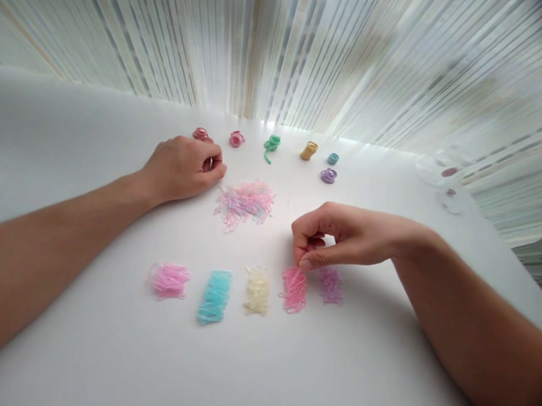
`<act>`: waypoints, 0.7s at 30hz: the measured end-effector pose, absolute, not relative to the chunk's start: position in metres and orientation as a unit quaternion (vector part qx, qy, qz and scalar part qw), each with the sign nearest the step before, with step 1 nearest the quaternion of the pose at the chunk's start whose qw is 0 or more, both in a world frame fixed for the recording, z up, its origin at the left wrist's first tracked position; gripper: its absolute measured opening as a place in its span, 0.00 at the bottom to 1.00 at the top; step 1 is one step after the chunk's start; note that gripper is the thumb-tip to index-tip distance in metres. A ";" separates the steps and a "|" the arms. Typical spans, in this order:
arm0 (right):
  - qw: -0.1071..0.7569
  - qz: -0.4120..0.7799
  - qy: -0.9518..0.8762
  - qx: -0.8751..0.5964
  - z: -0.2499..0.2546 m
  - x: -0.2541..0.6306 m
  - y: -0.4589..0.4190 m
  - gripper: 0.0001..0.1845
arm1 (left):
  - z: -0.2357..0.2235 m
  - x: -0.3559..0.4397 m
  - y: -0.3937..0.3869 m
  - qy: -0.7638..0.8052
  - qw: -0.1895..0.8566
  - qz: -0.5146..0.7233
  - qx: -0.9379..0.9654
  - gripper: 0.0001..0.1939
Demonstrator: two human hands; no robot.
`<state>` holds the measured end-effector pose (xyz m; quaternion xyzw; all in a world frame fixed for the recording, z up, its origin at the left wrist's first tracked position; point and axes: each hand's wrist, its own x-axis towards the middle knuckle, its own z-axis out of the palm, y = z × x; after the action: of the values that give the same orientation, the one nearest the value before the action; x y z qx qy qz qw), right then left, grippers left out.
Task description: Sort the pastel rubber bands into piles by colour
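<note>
My right hand (342,236) pinches thumb and forefinger together at the top edge of a coral-pink pile of small elastic bands (295,290); a pink elastic band seems to be between the fingertips. Just right of it, partly under the hand, lies a lilac pile of bands (331,285). My left hand (184,168) rests on the table with fingers curled in and thumb near the forefinger, nothing visible in it. Beside it is a loose mixed heap of pastel bands (246,203). Further left in the front row are pink bands (170,281), turquoise bands (215,297) and cream bands (257,291).
Along the back of the white table (262,372) stand small coils: red (202,134), pink (237,139), green (272,144), yellow (309,150), blue (332,159) and purple (329,176). Clear plastic pieces (450,200) lie at the right. A string curtain (279,52) hangs behind.
</note>
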<state>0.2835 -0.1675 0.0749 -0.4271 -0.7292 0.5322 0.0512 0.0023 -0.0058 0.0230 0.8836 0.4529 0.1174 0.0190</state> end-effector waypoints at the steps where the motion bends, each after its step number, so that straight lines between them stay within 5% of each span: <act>1: 0.050 0.531 -0.730 -0.427 0.075 0.283 -0.168 0.11 | 0.023 0.002 -0.006 0.453 0.019 0.118 0.883 0.18; 12: 0.054 0.532 -0.722 -0.439 0.075 0.287 -0.166 0.11 | 0.023 0.002 -0.005 0.453 0.019 0.118 0.883 0.18; 21: 0.395 0.464 -0.591 -0.529 0.029 0.281 -0.149 0.19 | 0.025 0.001 -0.006 0.447 0.016 0.110 0.888 0.15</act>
<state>0.2813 -0.1492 0.0285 -0.5286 -0.5911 0.4639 0.3950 0.0012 -0.0060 0.0249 0.8878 0.4468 0.1096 0.0156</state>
